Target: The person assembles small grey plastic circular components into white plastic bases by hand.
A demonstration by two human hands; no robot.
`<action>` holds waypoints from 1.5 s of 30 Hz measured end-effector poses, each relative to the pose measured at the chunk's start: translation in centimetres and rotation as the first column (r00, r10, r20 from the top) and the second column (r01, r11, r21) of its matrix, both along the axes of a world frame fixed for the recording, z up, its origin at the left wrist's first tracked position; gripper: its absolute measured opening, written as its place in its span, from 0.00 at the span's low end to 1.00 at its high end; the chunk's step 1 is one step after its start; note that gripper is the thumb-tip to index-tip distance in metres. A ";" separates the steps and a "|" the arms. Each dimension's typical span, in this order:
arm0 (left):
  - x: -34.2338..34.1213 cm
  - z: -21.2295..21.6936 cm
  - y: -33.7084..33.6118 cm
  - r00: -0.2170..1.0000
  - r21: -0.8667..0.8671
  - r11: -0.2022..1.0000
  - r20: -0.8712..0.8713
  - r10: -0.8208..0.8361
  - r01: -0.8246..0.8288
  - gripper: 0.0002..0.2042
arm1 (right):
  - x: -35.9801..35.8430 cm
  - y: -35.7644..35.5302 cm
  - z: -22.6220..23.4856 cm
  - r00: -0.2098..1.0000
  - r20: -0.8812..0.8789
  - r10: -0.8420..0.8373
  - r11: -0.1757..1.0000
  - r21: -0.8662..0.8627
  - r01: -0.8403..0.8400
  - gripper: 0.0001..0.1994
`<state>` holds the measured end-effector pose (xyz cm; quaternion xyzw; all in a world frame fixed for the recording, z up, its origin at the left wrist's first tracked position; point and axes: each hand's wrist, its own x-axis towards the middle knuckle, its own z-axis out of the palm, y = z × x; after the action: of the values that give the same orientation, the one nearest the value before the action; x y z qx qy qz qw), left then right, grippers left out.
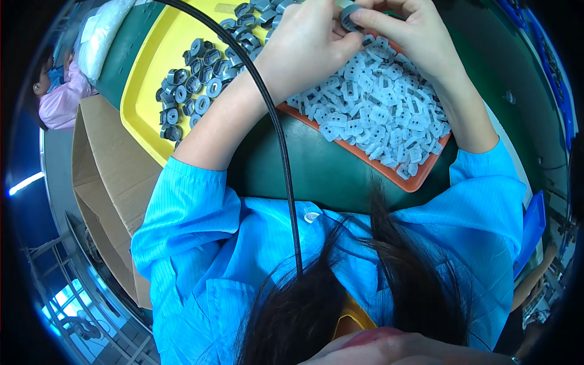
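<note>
At the top of the view, my left hand [310,48] and my right hand [413,33] meet with fingers bent. Between them is a small grey plastic ring-shaped part [349,18], pinched by both hands; its upper side is partly hidden by fingers. Beneath my hands lies an orange tray [398,175] heaped with small translucent white plastic pieces [377,103], each with little holes. To the left, a yellow tray [129,100] holds many loose grey ring-shaped parts [201,79], some under my left wrist.
A black cable [283,146] hangs across my left forearm. The green tabletop [261,167] supports both trays. An open cardboard box [109,158] stands at left, near a plastic bag [106,39] and a person in pink [67,100]. A blue bin [530,234] is at right, beside another person's arm [535,280].
</note>
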<state>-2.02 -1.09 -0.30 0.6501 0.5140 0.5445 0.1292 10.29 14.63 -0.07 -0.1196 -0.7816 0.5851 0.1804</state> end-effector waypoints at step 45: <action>-10.6 2.6 -1.6 0.618 -0.214 0.939 0.710 0.338 -0.267 0.09 | 0.7 -0.5 2.2 0.991 0.110 -0.076 0.753 0.657 -0.015 0.10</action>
<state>-12.66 -2.65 2.35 0.2722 0.5428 0.7508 0.2601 10.95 14.18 2.09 -0.0992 -0.9450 0.2616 0.1694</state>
